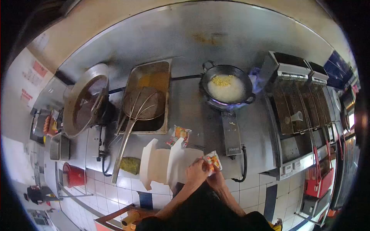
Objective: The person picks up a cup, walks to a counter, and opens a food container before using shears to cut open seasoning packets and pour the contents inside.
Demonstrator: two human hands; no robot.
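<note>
My left hand (197, 171) and my right hand (216, 179) meet at the front of the steel counter. Both have their fingers closed on a small printed seasoning-type packet (214, 159), red, orange and white. Whether it is torn open is too small to tell. Just left of my hands lies an unfolded white cardboard takeaway box (163, 163). Behind the box rests a second colourful packet (181, 134). Farther back, a black wok (248, 82) sits over a blue flame, with yellow noodles (222, 80) in cloudy, foamy liquid.
A long-handled wire skimmer (126, 144) lies across a steel oil tray (168, 96). A large metal pan (69, 115) stands at left. Deep fryers with baskets (287, 106) are on the right, one holding a white cup (296, 116). A red bucket (75, 176) is lower left.
</note>
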